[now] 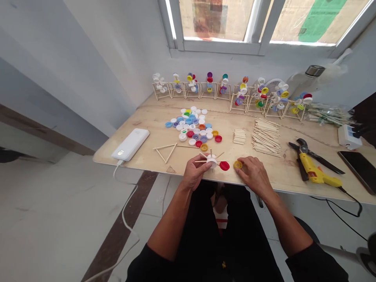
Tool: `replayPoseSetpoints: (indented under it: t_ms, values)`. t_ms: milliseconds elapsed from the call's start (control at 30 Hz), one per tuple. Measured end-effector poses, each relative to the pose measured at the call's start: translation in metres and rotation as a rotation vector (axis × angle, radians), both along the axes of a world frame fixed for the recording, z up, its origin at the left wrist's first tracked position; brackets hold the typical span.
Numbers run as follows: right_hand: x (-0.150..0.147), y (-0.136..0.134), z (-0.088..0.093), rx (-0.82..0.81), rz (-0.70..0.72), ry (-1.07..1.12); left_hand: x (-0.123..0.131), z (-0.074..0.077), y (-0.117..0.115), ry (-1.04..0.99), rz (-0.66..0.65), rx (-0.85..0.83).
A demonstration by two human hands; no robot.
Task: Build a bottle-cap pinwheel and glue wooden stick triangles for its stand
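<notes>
My left hand (pixel 195 172) pinches a white bottle cap (pixel 211 160) that has several thin wooden sticks poking out of it like spokes. One spoke carries a red cap (pixel 225 165) at its tip. My right hand (pixel 254 172) rests on the table edge, its fingertips closed on a yellow cap (pixel 237 165) just right of the red one. Both hands sit at the near edge of the plywood table (pixel 147 156).
A heap of coloured caps (pixel 192 127), a stick triangle (pixel 166 150), stacks of sticks (pixel 266 137), a white power bank (pixel 131 144), a yellow glue gun (pixel 314 170), pliers (pixel 311 150) and a phone (pixel 360 170) lie around. Finished cap wheels (pixel 241 96) line the wall.
</notes>
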State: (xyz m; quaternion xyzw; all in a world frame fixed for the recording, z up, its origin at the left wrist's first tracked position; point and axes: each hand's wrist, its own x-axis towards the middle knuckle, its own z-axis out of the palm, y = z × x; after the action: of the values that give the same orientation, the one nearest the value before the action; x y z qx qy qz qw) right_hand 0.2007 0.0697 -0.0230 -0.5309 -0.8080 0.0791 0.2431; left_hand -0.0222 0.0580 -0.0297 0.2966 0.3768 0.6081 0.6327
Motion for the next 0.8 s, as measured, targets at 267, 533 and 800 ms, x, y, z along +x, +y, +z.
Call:
replayPoseSetpoints:
  t_ms: [267,533,800]
  values:
    - [-0.001,-0.012,0.041,-0.189,0.062,0.353,-0.001,-0.002,0.001,0.039,-0.059,0.023]
    - [-0.02,-0.014,0.054,-0.165,0.157,0.342,-0.003,0.0,0.0,0.089,-0.085,0.022]
    - [-0.028,-0.011,0.053,-0.115,0.199,0.253,-0.003,0.001,-0.001,0.096,-0.109,0.033]
